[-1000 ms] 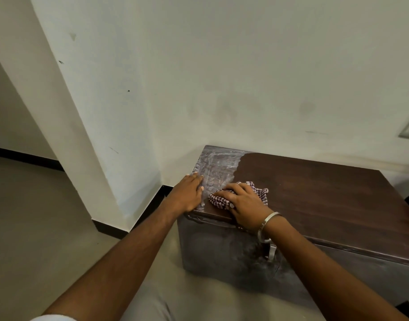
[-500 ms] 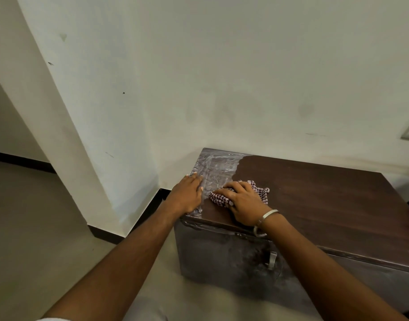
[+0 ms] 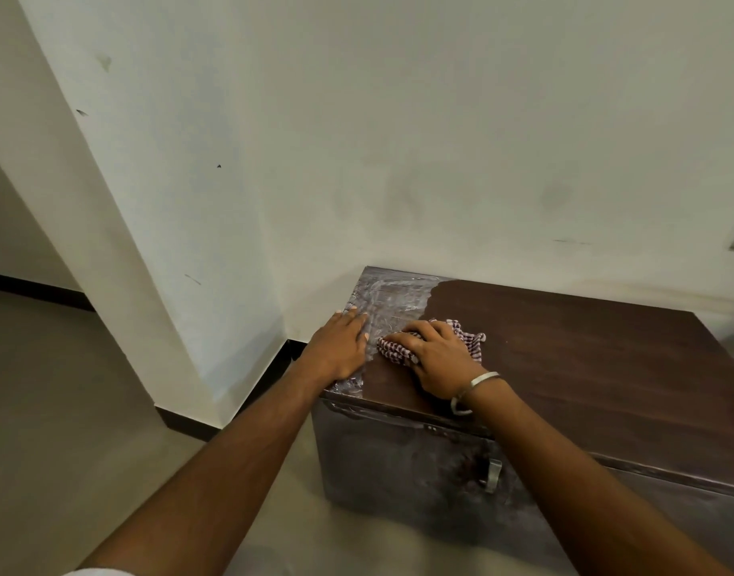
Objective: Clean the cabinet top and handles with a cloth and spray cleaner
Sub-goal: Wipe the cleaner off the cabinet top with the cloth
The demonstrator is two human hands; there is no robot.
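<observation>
i'm looking down at a dark brown cabinet top (image 3: 585, 367) standing against a pale wall (image 3: 440, 139). my right hand (image 3: 435, 359) is pressing down on a red-and-white checked cloth (image 3: 471, 340), fingers spread and curled over it, so the cloth is lying bunched beneath the palm on the left part of the top, its far edge sticking out past my knuckles toward the wall. a metal bangle (image 3: 473, 388) is sitting on that wrist, near the front edge of the top. my left hand (image 3: 340, 347) is lying flat and empty, fingers together, on the left end of the top, just beside the cloth hand, holding nothing. it is resting on a whitish, smeared film (image 3: 386, 301) that is covering the left end of the top back to the wall; the rest of the surface to the right is showing plain dark wood grain. below the front edge, the cabinet front (image 3: 398, 471) is looking grey and scuffed, and a small metal handle (image 3: 493, 473) is hanging there, partly hidden behind my right forearm. the floor (image 3: 66, 409) is lying pale to the left, with a black skirting strip (image 3: 265, 367) running along the base of the wall.
</observation>
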